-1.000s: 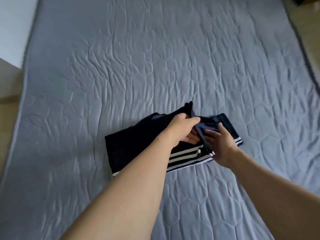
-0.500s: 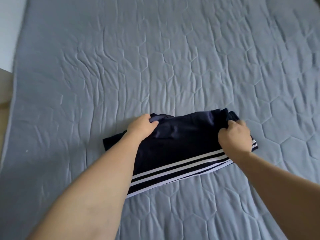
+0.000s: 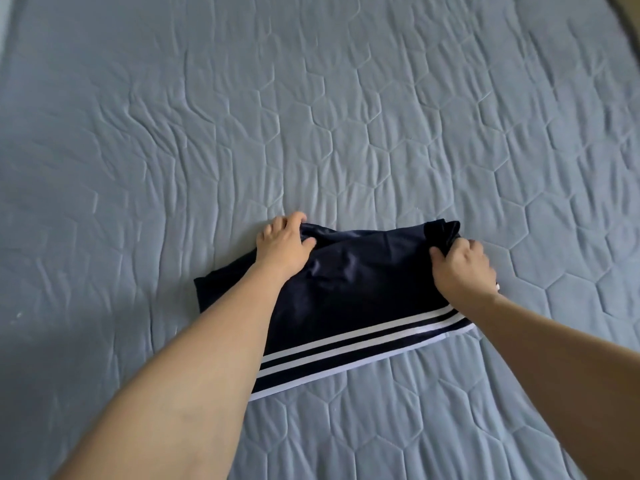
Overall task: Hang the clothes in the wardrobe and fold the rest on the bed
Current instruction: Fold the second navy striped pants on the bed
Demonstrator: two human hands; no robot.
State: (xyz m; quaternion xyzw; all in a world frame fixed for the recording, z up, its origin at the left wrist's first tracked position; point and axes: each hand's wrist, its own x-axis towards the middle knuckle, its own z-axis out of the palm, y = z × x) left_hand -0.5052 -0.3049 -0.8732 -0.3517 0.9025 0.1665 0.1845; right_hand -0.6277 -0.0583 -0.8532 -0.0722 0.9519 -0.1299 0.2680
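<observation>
A dark navy garment (image 3: pixel 353 292) with white stripes along its near edge lies folded on the grey-blue quilted bed (image 3: pixel 346 116). My left hand (image 3: pixel 282 242) grips its far left corner, fingers curled into the cloth. Its far right corner is bunched in my right hand (image 3: pixel 462 266). The cloth is spread flat between the two hands. My left forearm covers part of the garment's left side.
The quilted cover stretches wide on all sides of the garment. A strip of pale wall shows at the far left edge, and a dark bed border (image 3: pixel 623 15) runs along the top right corner.
Both hands have drawn apart from the middle, spreading the bunched garment out flat. They have since slid slightly further out and away along the far edge.
</observation>
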